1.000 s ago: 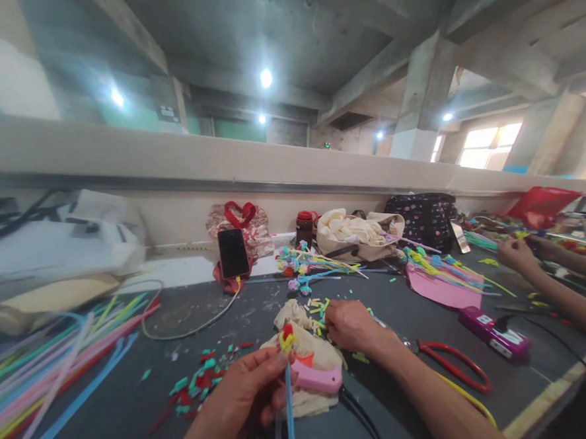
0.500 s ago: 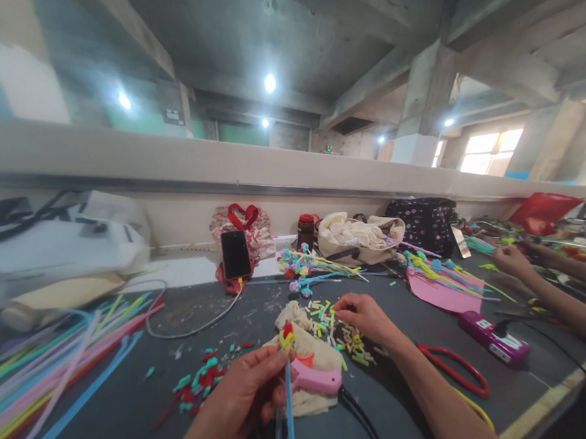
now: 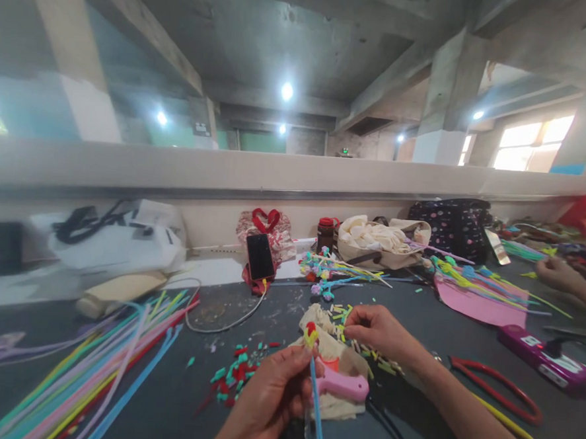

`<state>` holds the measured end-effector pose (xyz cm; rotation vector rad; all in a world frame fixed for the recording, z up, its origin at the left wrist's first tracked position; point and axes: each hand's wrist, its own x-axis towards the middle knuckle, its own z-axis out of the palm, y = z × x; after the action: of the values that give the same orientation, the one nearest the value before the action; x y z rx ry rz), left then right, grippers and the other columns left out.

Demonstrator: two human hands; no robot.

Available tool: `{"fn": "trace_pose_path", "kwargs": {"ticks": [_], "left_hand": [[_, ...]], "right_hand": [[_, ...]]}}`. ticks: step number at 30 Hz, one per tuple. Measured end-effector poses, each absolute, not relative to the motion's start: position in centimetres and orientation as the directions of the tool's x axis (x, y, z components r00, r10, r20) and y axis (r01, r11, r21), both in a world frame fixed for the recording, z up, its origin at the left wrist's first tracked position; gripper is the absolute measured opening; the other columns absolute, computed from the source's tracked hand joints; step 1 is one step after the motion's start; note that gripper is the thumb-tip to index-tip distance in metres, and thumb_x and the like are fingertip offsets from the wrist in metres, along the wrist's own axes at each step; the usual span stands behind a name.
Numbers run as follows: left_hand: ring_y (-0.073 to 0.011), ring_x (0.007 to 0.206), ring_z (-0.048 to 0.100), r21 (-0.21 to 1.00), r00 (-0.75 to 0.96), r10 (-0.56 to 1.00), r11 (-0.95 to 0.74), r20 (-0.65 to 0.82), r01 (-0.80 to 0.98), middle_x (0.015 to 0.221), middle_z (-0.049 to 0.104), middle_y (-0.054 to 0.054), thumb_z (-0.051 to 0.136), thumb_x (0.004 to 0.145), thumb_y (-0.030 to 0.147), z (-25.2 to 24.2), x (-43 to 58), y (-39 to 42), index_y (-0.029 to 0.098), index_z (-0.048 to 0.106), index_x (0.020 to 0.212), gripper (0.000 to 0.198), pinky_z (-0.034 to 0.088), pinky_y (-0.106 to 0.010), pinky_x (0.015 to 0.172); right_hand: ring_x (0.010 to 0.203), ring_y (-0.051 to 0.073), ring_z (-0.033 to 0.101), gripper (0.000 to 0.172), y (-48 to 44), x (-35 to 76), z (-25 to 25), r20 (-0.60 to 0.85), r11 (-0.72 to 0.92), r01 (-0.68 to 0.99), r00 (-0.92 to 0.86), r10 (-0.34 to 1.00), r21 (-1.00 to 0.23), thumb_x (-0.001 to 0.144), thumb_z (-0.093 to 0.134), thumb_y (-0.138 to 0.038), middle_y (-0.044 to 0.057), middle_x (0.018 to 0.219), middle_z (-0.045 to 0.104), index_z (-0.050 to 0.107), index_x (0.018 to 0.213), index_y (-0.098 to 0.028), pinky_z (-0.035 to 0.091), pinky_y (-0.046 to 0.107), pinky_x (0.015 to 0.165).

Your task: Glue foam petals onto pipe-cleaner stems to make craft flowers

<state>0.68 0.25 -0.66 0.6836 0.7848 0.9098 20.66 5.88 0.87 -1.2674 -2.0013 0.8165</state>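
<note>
My left hand [image 3: 277,384] pinches a blue pipe-cleaner stem [image 3: 317,413] just below its top. A small red and yellow fuzzy flower head [image 3: 310,334] sits there, above my thumb and fingertips. My right hand [image 3: 378,331] hovers over short yellow and green pipe-cleaner pieces [image 3: 339,315]; its fingers are curled together at the tips, and whatever is between them is too small to make out. Behind the left hand a pink glue gun [image 3: 345,385] rests on a crumpled beige cloth [image 3: 354,359], its front part hidden by that hand.
Red and teal snippets [image 3: 236,375] lie left of my left hand, with long coloured pipe cleaners [image 3: 90,373] farther left. Red-handled pliers [image 3: 501,391] and a purple power strip [image 3: 545,357] lie right. Finished-looking stems [image 3: 334,268], a phone [image 3: 259,256] and a co-worker's hand [image 3: 560,272] are beyond.
The view has turned left, so everything sits farther right in the picture. My right hand has come slightly closer to the flower head, its fingers more curled. My left hand keeps its hold.
</note>
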Motion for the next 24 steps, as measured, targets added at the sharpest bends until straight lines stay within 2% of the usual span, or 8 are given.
{"fn": "trace_pose_path", "kwargs": {"ticks": [3, 8, 12, 15, 18, 21, 24], "left_hand": [[-0.0022, 0.034, 0.04, 0.796, 0.364, 0.886, 0.432, -0.287, -0.424, 0.043, 0.047, 0.003, 0.065, 0.063, 0.034, -0.6, 0.7, 0.2, 0.01, 0.058, 0.063, 0.024, 0.028, -0.012, 0.033], [-0.0017, 0.034, 0.04, 0.811, 0.314, 0.911, 0.389, -0.268, -0.437, 0.043, 0.047, 0.005, 0.066, 0.063, 0.032, 0.0, 0.8, 0.0, 0.012, 0.056, 0.063, 0.021, 0.029, -0.011, 0.034], [-0.0017, 0.033, 0.04, 0.799, 0.282, 0.917, 0.387, -0.282, -0.46, 0.044, 0.046, 0.005, 0.066, 0.062, 0.032, 0.2, 0.9, 0.0, 0.014, 0.054, 0.063, 0.022, 0.026, -0.011, 0.033], [-0.0015, 0.034, 0.04, 0.793, 0.262, 0.923, 0.376, -0.28, -0.478, 0.044, 0.046, 0.006, 0.066, 0.062, 0.03, 0.3, 0.8, 0.0, 0.014, 0.053, 0.062, 0.021, 0.027, -0.01, 0.034], [-0.0011, 0.034, 0.04, 0.802, 0.24, 0.934, 0.352, -0.266, -0.482, 0.043, 0.044, 0.006, 0.065, 0.064, 0.028, 0.2, 0.8, -0.1, 0.013, 0.053, 0.062, 0.019, 0.026, -0.009, 0.034], [-0.0018, 0.034, 0.041, 0.792, 0.242, 0.932, 0.357, -0.269, -0.495, 0.044, 0.046, 0.006, 0.065, 0.063, 0.026, 0.2, 0.6, -0.1, 0.014, 0.054, 0.065, 0.017, 0.028, -0.01, 0.034], [-0.0032, 0.034, 0.043, 0.765, 0.277, 0.926, 0.371, -0.258, -0.526, 0.045, 0.049, 0.005, 0.064, 0.064, 0.024, 0.5, 0.3, -0.1, 0.014, 0.055, 0.065, 0.014, 0.032, -0.012, 0.035]], "right_hand": [[0.05, 0.008, 0.042, 0.006, 4.6, 19.4, 1.8, 0.217, 0.42, 0.543, -0.398, 0.891, -0.728, 0.066, 0.051, -0.016, -0.004, 0.054, 0.048, 0.055, 0.062, -0.014, 0.03, 0.017, 0.047], [0.054, 0.009, 0.045, 0.01, 2.7, 17.5, 2.9, 0.281, 0.617, 0.589, -0.565, 0.776, -0.521, 0.066, 0.046, -0.012, -0.004, 0.059, 0.051, 0.054, 0.063, -0.017, 0.03, 0.017, 0.049], [0.053, 0.009, 0.044, 0.009, 2.2, 16.6, 3.3, 0.322, 0.657, 0.623, -0.575, 0.752, -0.424, 0.067, 0.047, -0.012, -0.003, 0.059, 0.051, 0.053, 0.062, -0.017, 0.029, 0.018, 0.05], [0.051, 0.008, 0.042, 0.009, 2.3, 16.0, 3.4, 0.349, 0.628, 0.631, -0.522, 0.778, -0.456, 0.067, 0.049, -0.013, -0.004, 0.056, 0.05, 0.052, 0.06, -0.017, 0.028, 0.018, 0.048], [0.054, 0.008, 0.045, 0.008, 2.4, 15.6, 3.5, 0.377, 0.604, 0.587, -0.473, 0.797, -0.539, 0.068, 0.05, -0.014, -0.003, 0.058, 0.053, 0.055, 0.062, -0.017, 0.031, 0.017, 0.049], [0.056, 0.009, 0.048, 0.01, 2.6, 15.2, 3.3, 0.367, 0.57, 0.481, -0.454, 0.812, -0.666, 0.071, 0.049, -0.015, -0.002, 0.06, 0.055, 0.057, 0.064, -0.016, 0.034, 0.018, 0.052], [0.051, 0.009, 0.047, 0.012, 2.9, 14.7, 3.3, 0.302, 0.488, 0.377, -0.455, 0.838, -0.787, 0.073, 0.048, -0.017, -0.002, 0.057, 0.055, 0.057, 0.067, -0.015, 0.035, 0.017, 0.047]]}}
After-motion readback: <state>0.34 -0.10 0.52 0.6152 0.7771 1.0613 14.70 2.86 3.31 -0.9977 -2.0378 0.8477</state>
